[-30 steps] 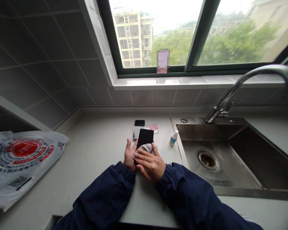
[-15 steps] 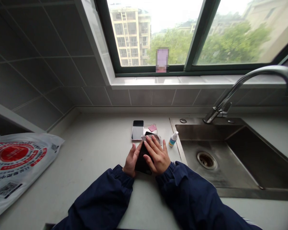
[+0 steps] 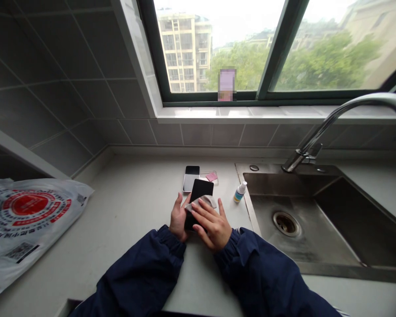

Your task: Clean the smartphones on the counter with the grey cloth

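A black smartphone (image 3: 203, 188) rests in my left hand (image 3: 178, 220), gripped along its left side with the thumb sticking up. My right hand (image 3: 214, 225) lies over the phone's screen, its extended fingers pressing a light grey cloth (image 3: 211, 201) against the glass. The fingers cover part of the cloth and the lower screen. Just beyond, on the counter, lie a second phone (image 3: 191, 178) with a pale frame and a clear phone case (image 3: 214, 173) with a pink piece (image 3: 211, 177) on it. To the right stands a small spray bottle (image 3: 240, 192) with a white top.
A steel sink (image 3: 303, 246) with a curved tap (image 3: 320, 127) takes up the right side. On the left, a white plastic bag (image 3: 29, 220) with red print lies on the pale counter (image 3: 132, 189). A window with a sill (image 3: 267, 113) is ahead.
My right hand has drawn the cloth down the screen towards me, uncovering the phone's upper part. The left hand keeps its hold. The whole view has shifted slightly.
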